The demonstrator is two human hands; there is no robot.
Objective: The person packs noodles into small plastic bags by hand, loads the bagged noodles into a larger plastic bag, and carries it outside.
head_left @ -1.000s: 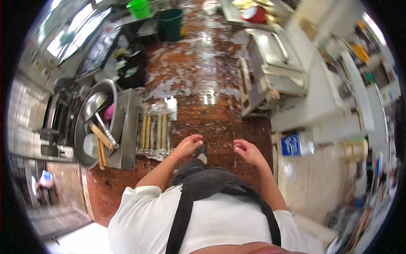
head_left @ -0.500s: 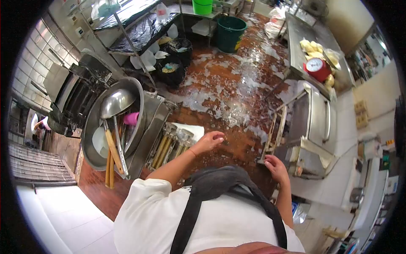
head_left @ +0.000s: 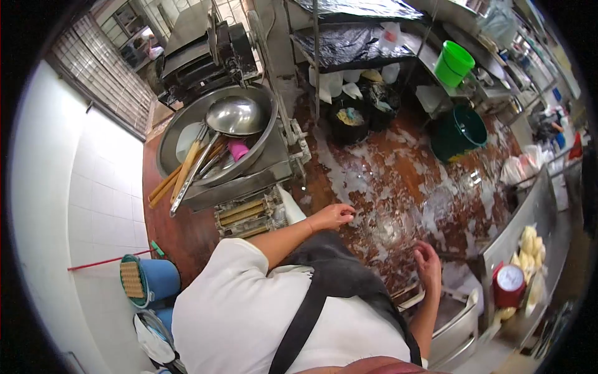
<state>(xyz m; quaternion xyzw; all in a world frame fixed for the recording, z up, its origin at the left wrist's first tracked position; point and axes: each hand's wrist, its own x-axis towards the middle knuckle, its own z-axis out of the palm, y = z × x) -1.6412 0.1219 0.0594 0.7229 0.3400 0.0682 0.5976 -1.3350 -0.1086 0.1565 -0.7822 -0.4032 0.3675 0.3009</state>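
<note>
My left hand (head_left: 332,216) hangs over the wet floor with its fingers loosely curled and nothing visible in it. Nearest to it is a low metal frame with brass-coloured rollers (head_left: 249,217). My right hand (head_left: 427,258) is raised above the edge of a metal appliance (head_left: 458,343), fingers bent and apart, holding nothing. Left of my left hand, a big metal bowl (head_left: 269,128) holds a large ladle (head_left: 235,116), a pink cup (head_left: 237,149) and several wooden-handled utensils.
Suds lie on the red floor (head_left: 398,206). A dark green bucket (head_left: 459,134) stands ahead, below a bright green one (head_left: 453,63). A red scale (head_left: 509,283) sits on the right-hand metal table (head_left: 542,215). Blue bucket (head_left: 161,277) at lower left; black bags (head_left: 349,124) under the shelf.
The view has swung to the left, bringing the white wall and blue bucket into sight. The bowl and rollers now appear higher in view. Both hands remain empty.
</note>
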